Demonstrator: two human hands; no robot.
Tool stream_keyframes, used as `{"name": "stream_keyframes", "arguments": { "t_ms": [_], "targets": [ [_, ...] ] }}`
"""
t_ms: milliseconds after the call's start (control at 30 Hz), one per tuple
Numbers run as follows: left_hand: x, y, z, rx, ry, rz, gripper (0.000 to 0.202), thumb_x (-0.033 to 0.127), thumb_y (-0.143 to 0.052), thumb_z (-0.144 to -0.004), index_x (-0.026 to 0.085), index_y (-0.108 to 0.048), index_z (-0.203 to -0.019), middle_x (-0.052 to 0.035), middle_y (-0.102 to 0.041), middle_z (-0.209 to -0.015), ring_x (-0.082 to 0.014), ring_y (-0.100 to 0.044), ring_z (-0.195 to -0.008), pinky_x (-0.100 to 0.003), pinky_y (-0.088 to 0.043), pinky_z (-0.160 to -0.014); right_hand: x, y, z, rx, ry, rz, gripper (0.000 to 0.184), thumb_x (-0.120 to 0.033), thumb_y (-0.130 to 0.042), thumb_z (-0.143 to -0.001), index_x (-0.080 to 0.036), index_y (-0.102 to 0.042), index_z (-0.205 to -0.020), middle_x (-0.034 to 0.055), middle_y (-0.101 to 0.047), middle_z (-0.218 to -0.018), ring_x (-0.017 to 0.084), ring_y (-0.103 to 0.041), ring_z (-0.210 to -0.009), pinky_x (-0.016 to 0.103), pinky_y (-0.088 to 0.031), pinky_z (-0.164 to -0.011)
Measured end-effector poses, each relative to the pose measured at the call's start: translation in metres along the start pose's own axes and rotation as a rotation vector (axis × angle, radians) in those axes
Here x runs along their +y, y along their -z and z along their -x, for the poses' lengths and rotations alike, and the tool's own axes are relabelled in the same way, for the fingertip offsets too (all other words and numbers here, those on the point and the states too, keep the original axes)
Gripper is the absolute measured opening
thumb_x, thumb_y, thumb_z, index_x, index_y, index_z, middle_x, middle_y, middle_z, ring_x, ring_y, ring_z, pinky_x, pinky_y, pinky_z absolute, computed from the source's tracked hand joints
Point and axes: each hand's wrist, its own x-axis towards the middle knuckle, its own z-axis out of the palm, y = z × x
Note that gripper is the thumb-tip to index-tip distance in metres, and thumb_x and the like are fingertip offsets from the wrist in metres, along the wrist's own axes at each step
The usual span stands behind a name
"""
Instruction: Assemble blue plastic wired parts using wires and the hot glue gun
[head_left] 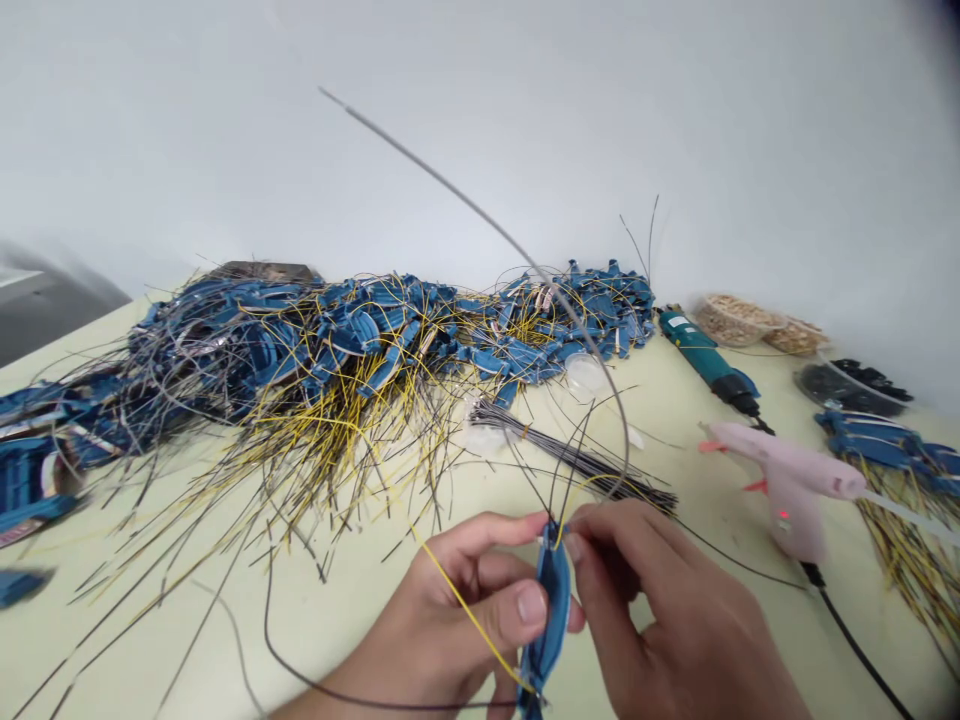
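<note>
My left hand (472, 600) grips a narrow blue plastic housing (553, 595) upright between thumb and fingers. A yellow wire (457, 590) and a black wire leave its lower end, and several thin dark wires stick up from its top. Close against the top of the housing, my right hand (660, 600) is closed in a pinch. From its fingers a long grey wire (487, 215) rises and arcs far to the upper left. The gripped end of this wire is hidden behind the fingers.
A large heap of blue housings with yellow and black wires (360, 330) spans the back and left. Beyond my hands lies a bundle of grey wires (570, 455). To the right are a green electric screwdriver (697, 355), a pink glue gun (787, 480) and tubs of small parts (855, 385).
</note>
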Motion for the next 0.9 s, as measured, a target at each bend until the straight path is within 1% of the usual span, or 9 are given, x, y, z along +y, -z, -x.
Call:
{"name": "stream_keyframes", "arguments": {
  "t_ms": [100, 200, 333, 400, 467, 567, 633, 800, 900],
  "targets": [
    [0.0003, -0.0004, 0.0005, 0.013, 0.015, 0.022, 0.05, 0.037, -0.083, -0.074, 0.021, -0.064, -0.117, -0.0053, -0.071, -0.078, -0.008, -0.054, -0.048, -0.014, -0.04, -0.038, 0.0008, -0.0013, 0.0018, 0.011, -0.039, -0.036, 0.013, -0.015, -0.049, -0.091, -0.023, -0.056, -0.084, -0.0034, -0.061, -0.065, 0.012, -0.062, -0.058, 0.022, -0.048, -0.053],
    [0.0015, -0.0014, 0.0009, 0.018, 0.021, 0.039, 0.049, 0.038, -0.083, -0.074, 0.02, -0.064, -0.116, -0.006, -0.071, -0.078, -0.0074, -0.053, -0.046, -0.014, -0.04, -0.037, 0.0009, -0.0022, 0.0029, 0.021, -0.091, -0.075, 0.016, -0.017, -0.048, -0.092, -0.023, -0.058, -0.081, -0.004, -0.061, -0.065, 0.012, -0.06, -0.058, 0.023, -0.047, -0.054],
    [0.0024, -0.002, 0.0019, 0.003, 0.017, 0.046, 0.05, 0.038, -0.084, -0.074, 0.02, -0.064, -0.116, -0.0065, -0.072, -0.079, -0.0071, -0.053, -0.047, -0.014, -0.04, -0.038, -0.0016, -0.0017, 0.0049, -0.036, -0.163, -0.139, 0.017, -0.02, -0.048, -0.094, -0.024, -0.058, -0.082, -0.0044, -0.062, -0.068, 0.011, -0.061, -0.059, 0.022, -0.047, -0.054],
    [0.0024, -0.002, 0.0027, -0.01, 0.016, 0.048, 0.051, 0.038, -0.084, -0.073, 0.02, -0.064, -0.117, -0.0058, -0.071, -0.078, -0.0069, -0.052, -0.046, -0.014, -0.04, -0.038, -0.004, -0.0015, 0.0066, -0.063, -0.221, -0.176, 0.014, -0.022, -0.048, -0.095, -0.025, -0.058, -0.086, -0.0046, -0.062, -0.071, 0.01, -0.061, -0.06, 0.021, -0.048, -0.056],
    [0.0023, -0.002, 0.0036, -0.008, 0.023, 0.045, 0.052, 0.038, -0.084, -0.073, 0.02, -0.064, -0.118, -0.0054, -0.071, -0.077, -0.007, -0.052, -0.046, -0.014, -0.041, -0.039, -0.0063, -0.0015, 0.0083, -0.059, -0.257, -0.185, 0.012, -0.023, -0.048, -0.095, -0.025, -0.058, -0.089, -0.0049, -0.063, -0.073, 0.01, -0.062, -0.061, 0.022, -0.049, -0.058],
    [0.0015, -0.002, 0.0044, 0.012, 0.029, 0.037, 0.053, 0.039, -0.085, -0.072, 0.02, -0.064, -0.117, -0.0056, -0.071, -0.076, -0.0077, -0.053, -0.048, -0.014, -0.041, -0.039, -0.0077, -0.001, 0.0095, -0.048, -0.239, -0.142, 0.012, -0.024, -0.048, -0.095, -0.026, -0.057, -0.087, -0.0044, -0.063, -0.073, 0.012, -0.064, -0.065, 0.024, -0.049, -0.062],
    [0.0004, -0.0016, 0.0043, 0.015, 0.021, 0.029, 0.053, 0.039, -0.085, -0.071, 0.02, -0.065, -0.117, -0.0056, -0.071, -0.076, -0.0079, -0.053, -0.049, -0.014, -0.041, -0.039, -0.007, 0.0002, 0.009, -0.041, -0.211, -0.107, 0.012, -0.023, -0.048, -0.095, -0.026, -0.056, -0.087, -0.0039, -0.063, -0.073, 0.013, -0.064, -0.067, 0.024, -0.049, -0.061],
    [-0.0025, 0.0003, 0.0033, -0.016, -0.019, 0.027, 0.048, 0.036, -0.084, -0.073, 0.021, -0.066, -0.115, -0.0026, -0.068, -0.074, -0.0059, -0.052, -0.046, -0.013, -0.042, -0.039, -0.004, 0.0017, 0.0048, -0.056, -0.083, -0.054, 0.009, -0.018, -0.049, -0.094, -0.025, -0.053, -0.088, -0.0048, -0.061, -0.069, 0.011, -0.063, -0.063, 0.021, -0.047, -0.055],
    [-0.0039, 0.0014, 0.0029, -0.031, -0.042, 0.032, 0.044, 0.033, -0.082, -0.076, 0.021, -0.066, -0.116, -0.0002, -0.065, -0.069, -0.0054, -0.051, -0.045, -0.013, -0.043, -0.038, -0.004, -0.0023, 0.0048, -0.023, -0.057, -0.038, 0.009, -0.017, -0.048, -0.093, -0.024, -0.052, -0.088, -0.0039, -0.06, -0.069, 0.012, -0.062, -0.061, 0.021, -0.047, -0.055]
  ]
}}
